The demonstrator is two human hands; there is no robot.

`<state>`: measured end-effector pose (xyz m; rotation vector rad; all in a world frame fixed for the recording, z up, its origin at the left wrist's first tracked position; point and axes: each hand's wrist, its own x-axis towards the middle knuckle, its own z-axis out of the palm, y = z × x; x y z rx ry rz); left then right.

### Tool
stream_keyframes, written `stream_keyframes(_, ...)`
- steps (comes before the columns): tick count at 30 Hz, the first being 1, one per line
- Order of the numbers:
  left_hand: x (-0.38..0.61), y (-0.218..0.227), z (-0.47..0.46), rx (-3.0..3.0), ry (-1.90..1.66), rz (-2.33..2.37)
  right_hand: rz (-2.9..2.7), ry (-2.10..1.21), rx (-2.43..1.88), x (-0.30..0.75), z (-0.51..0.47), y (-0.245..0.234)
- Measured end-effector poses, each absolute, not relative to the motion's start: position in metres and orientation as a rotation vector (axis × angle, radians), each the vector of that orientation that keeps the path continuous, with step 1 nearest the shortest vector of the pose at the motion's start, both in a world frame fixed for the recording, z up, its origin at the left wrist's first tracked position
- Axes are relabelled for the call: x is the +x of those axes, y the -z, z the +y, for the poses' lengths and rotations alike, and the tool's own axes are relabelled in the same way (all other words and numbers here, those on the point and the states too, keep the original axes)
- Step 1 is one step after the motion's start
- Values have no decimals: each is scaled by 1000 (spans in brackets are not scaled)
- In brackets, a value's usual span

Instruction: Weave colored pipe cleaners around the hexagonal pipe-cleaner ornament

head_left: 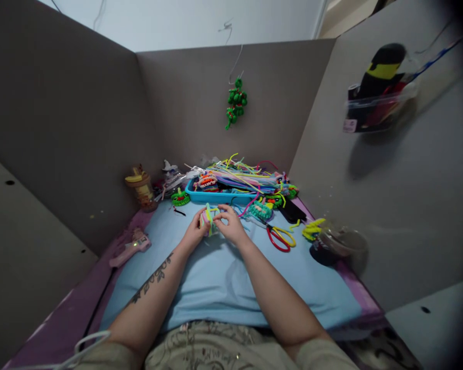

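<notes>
My left hand (195, 229) grips a small pastel striped piece of bent pipe cleaners (207, 218), in yellow, green and pink, above the blue cloth. At its right side, the fingers of my right hand (230, 225) are pinched on the piece's edge; the exact strand is too small to make out. To the right lie scissors (280, 239) with one red and one yellow handle. A teal fuzzy pipe-cleaner figure (261, 209) sits just beyond them, and a green one (180, 197) lies beyond my left hand.
A blue tray (219, 197) heaped with pipe cleaners (247, 177) stands at the back. A pink glue gun (133, 248) lies left. At right are a black phone-like object (292, 211) and a dark cup (324, 248). Grey panels (216, 108) enclose three sides; green figures (236, 100) hang there.
</notes>
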<state>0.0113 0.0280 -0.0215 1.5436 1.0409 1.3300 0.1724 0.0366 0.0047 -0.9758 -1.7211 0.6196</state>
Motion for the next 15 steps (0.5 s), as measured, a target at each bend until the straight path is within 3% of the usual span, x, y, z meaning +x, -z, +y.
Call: stream_keyframes(15, 9, 18, 26, 1609, -1351, 993, -1695, -796, -954, 173, 31, -8)
